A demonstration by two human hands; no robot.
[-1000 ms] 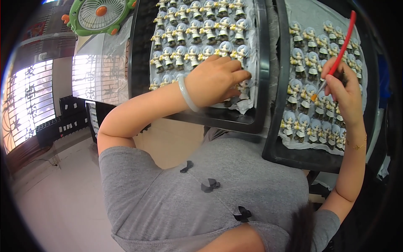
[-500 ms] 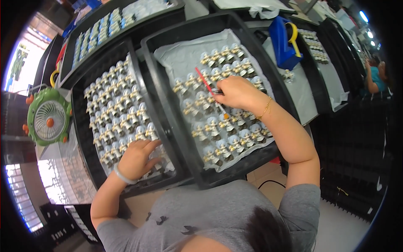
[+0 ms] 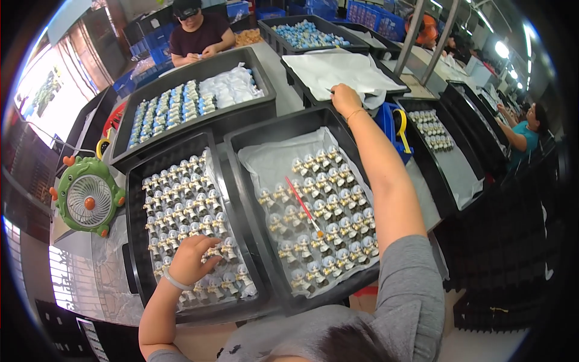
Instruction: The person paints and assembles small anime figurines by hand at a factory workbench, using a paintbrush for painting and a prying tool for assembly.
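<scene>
My left hand [image 3: 192,260] hovers over or rests lightly on the figurines [image 3: 184,211] in the left black tray [image 3: 218,161], its thumb and fingers apart. These are small figurines with pale heads, standing in rows. My right arm reaches across the right black tray [image 3: 236,140]. Beyond that tray, my right hand [image 3: 345,99] is closed at the edge of a white sheet [image 3: 329,67]; a small dark tip pokes out of its fingers, too small to name. A red-handled paintbrush [image 3: 301,202] lies across similar figurines [image 3: 344,226] on the right tray's pale liner.
A green fan [image 3: 90,196] stands left. Behind the trays is another tray [image 3: 199,130] of blue-and-white pieces. A blue tape dispenser [image 3: 387,123] with a yellow ring sits beside my right forearm. One person [image 3: 199,36] works opposite, another [image 3: 525,136] at far right.
My right hand has moved from over the right tray to the far white sheet, leaving the paintbrush lying on the figurines. The view has tilted up; my left hand stays over the left tray.
</scene>
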